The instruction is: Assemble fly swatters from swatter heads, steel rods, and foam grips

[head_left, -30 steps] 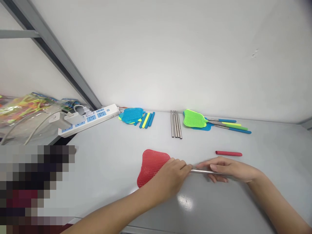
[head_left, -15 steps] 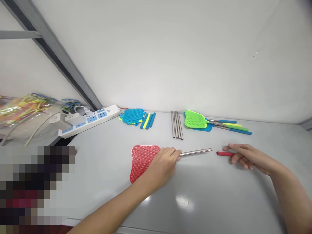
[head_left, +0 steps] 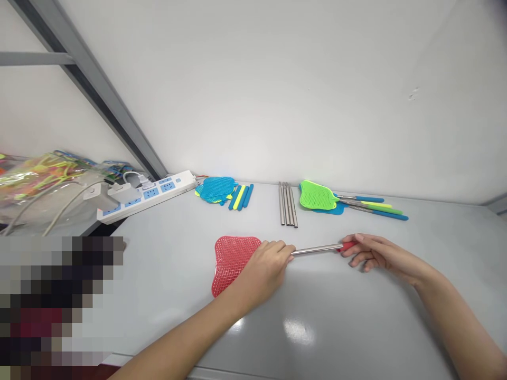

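Note:
My left hand (head_left: 271,266) is closed round the neck of a red fly swatter (head_left: 235,258), whose mesh head shows to the left of my fist. From the fist a bare metal rod (head_left: 317,249) points right. My right hand (head_left: 376,253) pinches a red handle sleeve (head_left: 348,246) between thumb and fingers, the other fingers loosely curled. The sleeve's near end meets the rod's tip; how far it covers the rod I cannot tell. Most of the sleeve is hidden by my fingers.
Along the wall lie blue and yellow swatter heads (head_left: 217,190), blue and yellow sleeves (head_left: 240,197), several metal rods (head_left: 287,205) and a stack of fly swatters with handles (head_left: 319,195). A power strip (head_left: 146,198) and plastic bags (head_left: 43,177) are at left, beside a blurred-out person (head_left: 59,301).
My right hand has moved left with the red sleeve, closing the gap to the rod's tip. The left hand keeps its hold on the swatter.

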A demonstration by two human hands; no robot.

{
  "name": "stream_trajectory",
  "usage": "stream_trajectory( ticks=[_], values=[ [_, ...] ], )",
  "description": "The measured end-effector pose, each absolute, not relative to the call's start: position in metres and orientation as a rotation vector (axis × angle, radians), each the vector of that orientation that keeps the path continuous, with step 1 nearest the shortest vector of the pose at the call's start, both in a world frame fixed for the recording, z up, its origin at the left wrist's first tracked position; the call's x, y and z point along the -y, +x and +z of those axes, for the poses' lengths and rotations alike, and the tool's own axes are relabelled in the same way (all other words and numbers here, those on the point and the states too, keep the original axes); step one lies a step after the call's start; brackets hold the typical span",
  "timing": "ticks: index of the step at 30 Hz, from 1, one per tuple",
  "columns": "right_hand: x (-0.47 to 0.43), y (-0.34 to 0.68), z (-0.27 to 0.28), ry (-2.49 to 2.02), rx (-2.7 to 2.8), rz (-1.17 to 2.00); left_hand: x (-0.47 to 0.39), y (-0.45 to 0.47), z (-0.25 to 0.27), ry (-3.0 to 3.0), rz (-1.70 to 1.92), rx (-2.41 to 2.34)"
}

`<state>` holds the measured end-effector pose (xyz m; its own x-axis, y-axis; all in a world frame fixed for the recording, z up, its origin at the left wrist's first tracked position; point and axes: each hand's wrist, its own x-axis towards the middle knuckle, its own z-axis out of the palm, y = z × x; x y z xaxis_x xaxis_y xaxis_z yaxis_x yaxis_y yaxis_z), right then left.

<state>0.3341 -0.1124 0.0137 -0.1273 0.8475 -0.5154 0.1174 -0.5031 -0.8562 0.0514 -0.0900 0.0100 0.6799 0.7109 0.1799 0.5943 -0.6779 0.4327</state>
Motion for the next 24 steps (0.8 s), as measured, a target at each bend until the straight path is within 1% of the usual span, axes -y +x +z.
stream_trajectory(
  ticks=[24],
  values=[
    [0.1126, 0.3369, 0.0167, -1.57, 1.135, 1.647, 0.0875, 0.0506, 0.0059, 2.478, 0.527, -1.065]
  ],
)
